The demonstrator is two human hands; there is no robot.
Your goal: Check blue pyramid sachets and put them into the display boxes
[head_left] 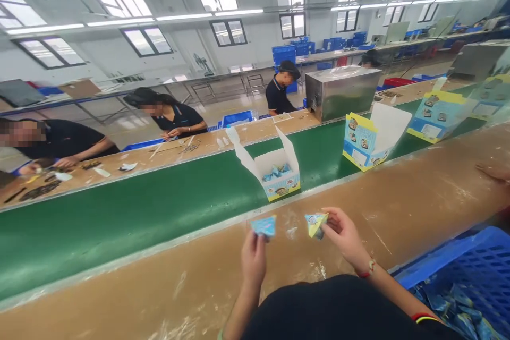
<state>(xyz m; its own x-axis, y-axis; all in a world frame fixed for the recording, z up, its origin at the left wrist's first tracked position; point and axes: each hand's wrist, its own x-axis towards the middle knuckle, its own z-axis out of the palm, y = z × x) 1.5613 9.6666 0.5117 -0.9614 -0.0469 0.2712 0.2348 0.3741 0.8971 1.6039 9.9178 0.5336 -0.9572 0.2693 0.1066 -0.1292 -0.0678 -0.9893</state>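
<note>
My left hand (255,260) pinches a small blue triangular packet (263,226) by its lower edge, above the brown worktop. In my right hand (346,236) is a second triangular packet (316,224), blue and yellow, gripped at its right corner. The two packets are apart from each other. Just beyond them, an open carton (285,190) with raised white flaps sits on the green conveyor belt (131,223). Several blue packets (275,172) lie inside that carton.
Farther right on the belt stand another open carton (360,141) and more printed cartons (432,117). A blue basket (482,244) holding many packets is at my lower right. Across the belt, co-workers sit by a metal box (345,93). Another person's hand (494,171) rests at the right edge.
</note>
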